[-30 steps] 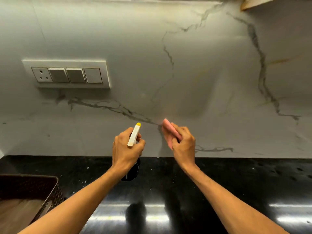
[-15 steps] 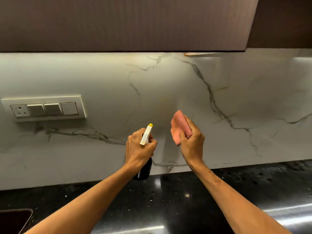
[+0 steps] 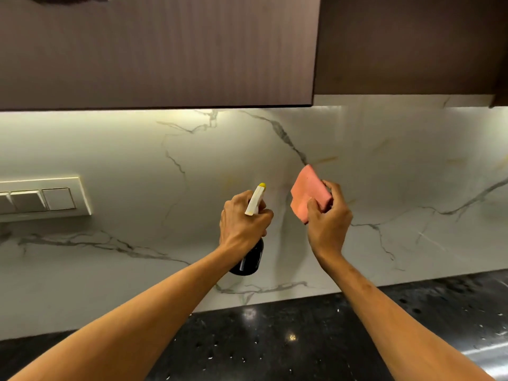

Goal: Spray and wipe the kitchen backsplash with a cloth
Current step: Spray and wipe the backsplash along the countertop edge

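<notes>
Hands raised before the marble backsplash (image 3: 143,160): your left hand (image 3: 242,221) grips the spray bottle (image 3: 251,243), your right hand (image 3: 328,226) pinches the folded pink cloth (image 3: 309,191), above the tabletop (image 3: 302,339).

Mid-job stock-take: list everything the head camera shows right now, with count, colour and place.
spray bottle: one, black body, white head, yellow nozzle tip; centre, in front of the wall.
cloth: one, pink, folded; right of the bottle, up by the wall.
backsplash: one, white marble with grey veins; behind the counter.
switch panel: one, cream; on the backsplash, left edge.
upper cabinets: two, dark brown; across the top.
countertop: one, glossy speckled black; along the bottom.
left hand: one; grips the spray bottle.
right hand: one; pinches the cloth.
</notes>
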